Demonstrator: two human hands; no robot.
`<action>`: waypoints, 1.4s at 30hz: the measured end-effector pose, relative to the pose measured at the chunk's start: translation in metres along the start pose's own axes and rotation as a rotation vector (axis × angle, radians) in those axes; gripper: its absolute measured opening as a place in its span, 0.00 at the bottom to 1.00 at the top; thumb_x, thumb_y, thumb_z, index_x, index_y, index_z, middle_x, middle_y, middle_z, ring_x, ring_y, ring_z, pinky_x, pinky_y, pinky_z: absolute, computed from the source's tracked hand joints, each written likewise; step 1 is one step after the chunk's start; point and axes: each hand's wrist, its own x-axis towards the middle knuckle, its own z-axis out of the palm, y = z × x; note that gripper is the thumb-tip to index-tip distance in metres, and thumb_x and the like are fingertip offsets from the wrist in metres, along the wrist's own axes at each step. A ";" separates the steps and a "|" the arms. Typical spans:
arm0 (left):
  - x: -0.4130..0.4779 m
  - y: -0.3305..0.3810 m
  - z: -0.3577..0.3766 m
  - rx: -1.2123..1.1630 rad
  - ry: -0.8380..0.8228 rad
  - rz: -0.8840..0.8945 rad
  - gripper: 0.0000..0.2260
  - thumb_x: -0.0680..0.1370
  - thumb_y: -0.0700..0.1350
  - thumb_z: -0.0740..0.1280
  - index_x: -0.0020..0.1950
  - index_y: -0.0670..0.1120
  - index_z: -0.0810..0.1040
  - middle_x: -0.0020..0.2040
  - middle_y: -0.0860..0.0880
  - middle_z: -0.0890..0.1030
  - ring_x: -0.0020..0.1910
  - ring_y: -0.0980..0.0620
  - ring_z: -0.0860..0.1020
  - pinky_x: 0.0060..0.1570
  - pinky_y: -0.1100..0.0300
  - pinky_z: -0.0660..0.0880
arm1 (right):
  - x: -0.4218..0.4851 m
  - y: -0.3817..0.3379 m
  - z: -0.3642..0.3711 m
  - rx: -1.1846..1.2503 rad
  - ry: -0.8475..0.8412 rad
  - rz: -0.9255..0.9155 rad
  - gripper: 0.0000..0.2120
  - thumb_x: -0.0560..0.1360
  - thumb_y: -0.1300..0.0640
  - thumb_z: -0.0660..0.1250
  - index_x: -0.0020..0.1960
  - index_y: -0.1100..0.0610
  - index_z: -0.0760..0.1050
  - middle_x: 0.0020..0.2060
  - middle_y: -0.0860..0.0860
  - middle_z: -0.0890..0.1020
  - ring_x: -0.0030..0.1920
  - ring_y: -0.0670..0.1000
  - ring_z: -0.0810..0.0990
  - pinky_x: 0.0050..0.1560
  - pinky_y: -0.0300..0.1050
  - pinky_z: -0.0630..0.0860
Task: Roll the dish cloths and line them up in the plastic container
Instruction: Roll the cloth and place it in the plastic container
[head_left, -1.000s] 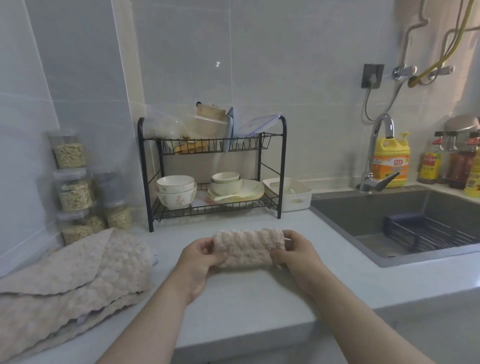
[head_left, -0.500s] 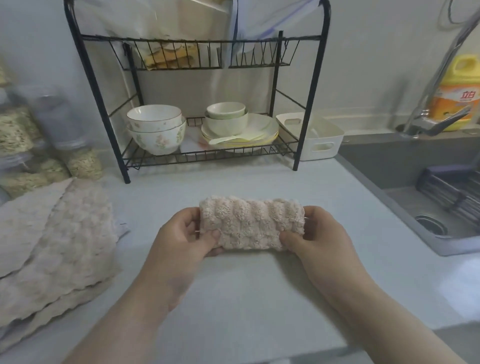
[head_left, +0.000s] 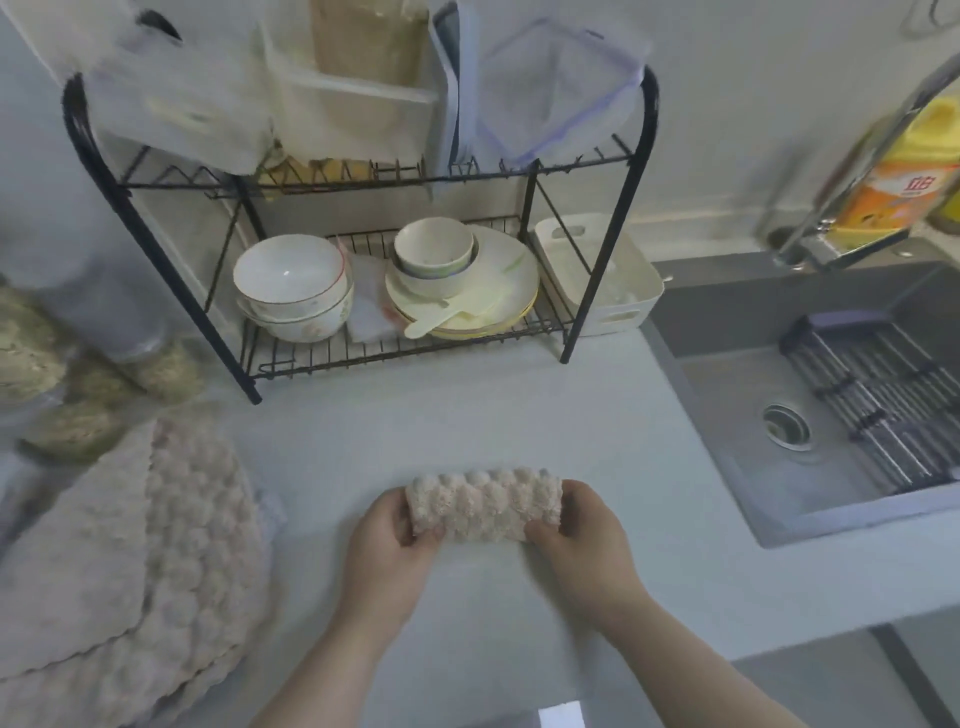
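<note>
A rolled beige dish cloth (head_left: 485, 504) with a bubbly texture is held just above the pale counter (head_left: 467, 415). My left hand (head_left: 387, 545) grips its left end and my right hand (head_left: 584, 538) grips its right end, thumbs in front. A pile of flat dish cloths (head_left: 140, 551) of the same fabric lies at the left. The white plastic container (head_left: 605, 280) with handle slots stands at the back, beside the right leg of the dish rack, next to the sink.
A black wire dish rack (head_left: 363, 249) holds bowls, plates and plastic boxes at the back. Jars of dry food (head_left: 78, 384) stand at the left. A grey sink (head_left: 831, 395) with a drain rack, a tap and a yellow detergent bottle (head_left: 898, 182) lies to the right.
The view has tilted down and moved closer to the rack. Both hands keep hold of the rolled cloth, which sits lower in the view now.
</note>
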 end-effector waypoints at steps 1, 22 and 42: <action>0.002 0.002 -0.001 0.011 -0.008 -0.021 0.15 0.73 0.29 0.68 0.48 0.49 0.78 0.45 0.63 0.84 0.47 0.66 0.81 0.45 0.74 0.73 | 0.000 -0.004 -0.002 0.021 -0.008 0.031 0.10 0.70 0.59 0.69 0.47 0.46 0.73 0.44 0.48 0.82 0.47 0.49 0.80 0.43 0.37 0.74; -0.078 0.237 0.189 -0.118 -0.668 0.086 0.13 0.61 0.41 0.72 0.45 0.45 0.84 0.43 0.47 0.85 0.40 0.54 0.81 0.42 0.57 0.76 | -0.131 -0.046 -0.311 0.554 0.350 -0.133 0.13 0.70 0.67 0.70 0.54 0.57 0.81 0.48 0.55 0.85 0.51 0.55 0.84 0.54 0.48 0.80; -0.352 0.289 0.635 0.047 -1.359 0.252 0.16 0.62 0.41 0.71 0.50 0.42 0.81 0.44 0.47 0.85 0.43 0.51 0.82 0.44 0.54 0.78 | -0.325 0.188 -0.662 0.922 1.106 -0.098 0.11 0.79 0.67 0.59 0.56 0.56 0.74 0.46 0.57 0.82 0.47 0.55 0.83 0.54 0.55 0.80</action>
